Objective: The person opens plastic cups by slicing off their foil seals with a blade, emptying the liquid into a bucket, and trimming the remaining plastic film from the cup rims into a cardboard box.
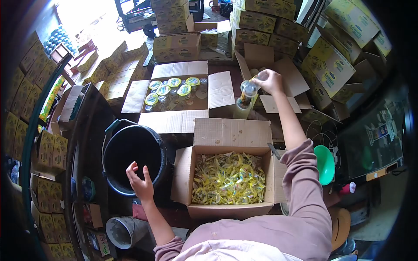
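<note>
My right hand (269,81) is raised at the upper right, its fingers closed on a clear plastic cup (249,89). The cup is at the top of a tall clear container (242,106); whether they touch I cannot tell. My left hand (140,179) is over the near rim of a black bucket (133,158), fingers apart and holding nothing. Between my arms, an open cardboard box (233,135) holds many yellow and clear wrapped pieces (228,178). Behind it, another open box (174,119) holds several cups with yellow-green lids (174,82).
A green bowl (325,164) lies right of my right arm. An open carton (287,76) stands behind my right hand. Yellow cartons (328,67) are stacked at the right and back. A grey bucket (122,232) sits at the lower left.
</note>
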Action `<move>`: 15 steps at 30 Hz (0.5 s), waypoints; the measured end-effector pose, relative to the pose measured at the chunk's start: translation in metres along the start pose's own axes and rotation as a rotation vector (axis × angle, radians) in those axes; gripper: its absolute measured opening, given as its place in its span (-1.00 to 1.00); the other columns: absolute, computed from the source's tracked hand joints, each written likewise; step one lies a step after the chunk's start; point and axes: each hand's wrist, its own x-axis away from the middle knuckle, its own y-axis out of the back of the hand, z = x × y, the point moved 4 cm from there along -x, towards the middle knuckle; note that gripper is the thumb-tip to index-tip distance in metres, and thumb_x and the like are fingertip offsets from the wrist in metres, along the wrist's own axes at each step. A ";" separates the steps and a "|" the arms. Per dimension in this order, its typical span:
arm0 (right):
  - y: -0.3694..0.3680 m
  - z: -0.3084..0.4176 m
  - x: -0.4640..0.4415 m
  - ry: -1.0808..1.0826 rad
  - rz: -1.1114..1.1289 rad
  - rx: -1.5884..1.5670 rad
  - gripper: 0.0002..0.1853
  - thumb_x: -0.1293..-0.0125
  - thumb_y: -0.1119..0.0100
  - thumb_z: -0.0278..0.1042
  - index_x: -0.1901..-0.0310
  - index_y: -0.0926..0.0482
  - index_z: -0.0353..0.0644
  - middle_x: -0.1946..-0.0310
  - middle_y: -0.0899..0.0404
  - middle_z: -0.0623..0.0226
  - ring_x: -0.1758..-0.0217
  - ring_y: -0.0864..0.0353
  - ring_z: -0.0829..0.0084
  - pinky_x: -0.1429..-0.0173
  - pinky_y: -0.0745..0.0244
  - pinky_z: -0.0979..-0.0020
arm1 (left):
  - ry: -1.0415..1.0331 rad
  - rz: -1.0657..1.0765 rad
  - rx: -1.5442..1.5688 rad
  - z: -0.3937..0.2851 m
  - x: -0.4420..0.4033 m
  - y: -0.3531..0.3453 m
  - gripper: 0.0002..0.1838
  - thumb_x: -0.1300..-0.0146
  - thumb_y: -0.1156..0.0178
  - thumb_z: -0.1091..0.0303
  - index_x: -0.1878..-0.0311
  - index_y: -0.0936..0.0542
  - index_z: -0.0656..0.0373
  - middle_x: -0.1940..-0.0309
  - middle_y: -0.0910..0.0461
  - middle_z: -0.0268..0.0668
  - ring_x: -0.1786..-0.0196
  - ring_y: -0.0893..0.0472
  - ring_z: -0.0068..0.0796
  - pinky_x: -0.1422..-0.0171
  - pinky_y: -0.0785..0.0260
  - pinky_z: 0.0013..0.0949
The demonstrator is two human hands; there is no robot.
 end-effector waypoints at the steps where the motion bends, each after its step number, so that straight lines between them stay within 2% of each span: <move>1: -0.016 -0.006 -0.004 -0.054 0.106 0.006 -0.59 0.36 -0.49 -0.07 0.47 -0.61 -0.15 0.45 -0.62 0.22 0.38 -0.63 0.35 0.21 -0.53 0.40 | 0.040 0.008 0.017 0.001 0.000 0.000 -0.63 -0.19 -0.10 0.22 0.02 -0.38 0.23 0.12 -0.43 -0.17 0.11 -0.45 -0.27 0.01 -0.27 -0.27; 5: -0.068 -0.033 0.010 -0.190 0.210 0.151 -0.51 0.42 -0.50 -0.02 0.41 -0.61 -0.13 0.34 -0.62 0.17 0.26 -0.63 0.30 0.11 -0.52 0.36 | 0.096 0.040 0.023 -0.001 -0.002 -0.003 -0.65 -0.20 -0.08 0.23 0.02 -0.39 0.22 0.15 -0.45 -0.20 0.16 -0.47 -0.34 0.08 -0.26 -0.32; 6: -0.080 -0.039 0.021 -0.172 0.120 0.132 -0.46 0.45 -0.51 -0.03 0.35 -0.60 -0.15 0.32 -0.62 0.17 0.22 -0.62 0.26 0.08 -0.50 0.32 | 0.110 0.039 0.019 -0.001 -0.002 -0.003 -0.65 -0.20 -0.08 0.23 0.02 -0.39 0.22 0.16 -0.45 -0.20 0.18 -0.47 -0.35 0.09 -0.26 -0.32; 7: -0.094 -0.052 0.029 -0.222 0.213 -0.004 -0.40 0.46 -0.51 -0.05 0.29 -0.58 -0.17 0.29 -0.62 0.16 0.21 -0.61 0.25 0.07 -0.49 0.31 | 0.123 0.040 0.013 0.000 -0.003 -0.004 -0.65 -0.20 -0.08 0.23 0.02 -0.39 0.22 0.17 -0.46 -0.21 0.19 -0.48 -0.36 0.10 -0.26 -0.33; 9: -0.116 -0.073 0.055 -0.248 0.167 -0.121 -0.42 0.42 -0.50 -0.08 0.27 -0.57 -0.16 0.31 -0.62 0.17 0.22 -0.61 0.24 0.10 -0.50 0.30 | 0.140 0.029 0.020 0.001 -0.003 -0.005 -0.67 -0.20 -0.08 0.24 0.04 -0.40 0.22 0.19 -0.46 -0.22 0.23 -0.47 -0.40 0.13 -0.26 -0.36; 12: -0.115 -0.068 0.074 -0.270 0.046 -0.173 -0.44 0.37 -0.48 -0.11 0.23 -0.55 -0.13 0.32 -0.61 0.17 0.22 -0.61 0.22 0.11 -0.50 0.29 | 0.150 0.040 0.014 0.002 -0.004 -0.007 -0.69 -0.21 -0.08 0.25 0.06 -0.40 0.23 0.20 -0.46 -0.22 0.27 -0.46 -0.43 0.18 -0.26 -0.39; 15: -0.121 -0.070 0.076 -0.233 0.014 -0.120 -0.43 0.36 -0.48 -0.15 0.21 -0.54 -0.12 0.31 -0.61 0.18 0.21 -0.60 0.19 0.12 -0.50 0.29 | 0.144 0.049 0.016 0.003 -0.003 -0.008 -0.70 -0.21 -0.07 0.26 0.06 -0.41 0.24 0.20 -0.46 -0.22 0.28 -0.47 -0.43 0.20 -0.27 -0.38</move>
